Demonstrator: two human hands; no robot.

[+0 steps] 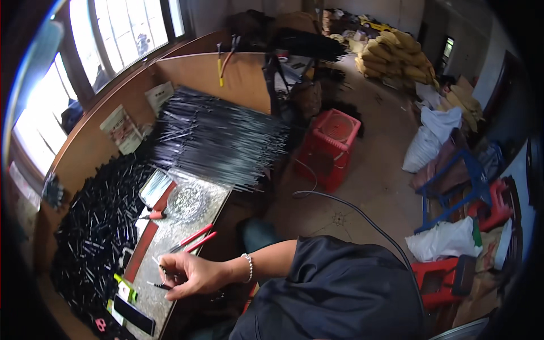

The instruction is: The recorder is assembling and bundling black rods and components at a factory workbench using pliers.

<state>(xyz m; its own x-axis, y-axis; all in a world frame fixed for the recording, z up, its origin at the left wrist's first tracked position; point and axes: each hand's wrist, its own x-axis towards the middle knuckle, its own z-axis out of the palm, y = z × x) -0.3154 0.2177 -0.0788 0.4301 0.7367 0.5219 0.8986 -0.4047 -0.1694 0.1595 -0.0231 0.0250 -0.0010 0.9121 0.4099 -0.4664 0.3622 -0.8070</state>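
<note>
My right hand [190, 276], with a beaded bracelet at its wrist, is over the edge of a speckled worktop [161, 294]. Its thumb and fingers are curled together in a pinch. Between them is a small thin dark piece [161, 285] with a pale tip, too small to name. Just beyond the knuckles lie pliers with red handles [195, 238]. Nearby are a clear round dish [187, 202] of tiny shiny parts, a small red-handled tool [154, 215] and a white-lined tray [156, 188]. My left hand is out of view.
Heaped short black tubes [93, 238] and a stack of long black rods [221, 136] crowd the bench. A phone [134, 314] lies near its front. To the right are a red stool [331, 147], a grey cable [362, 212], a blue frame [456, 192] and piled sacks [394, 56].
</note>
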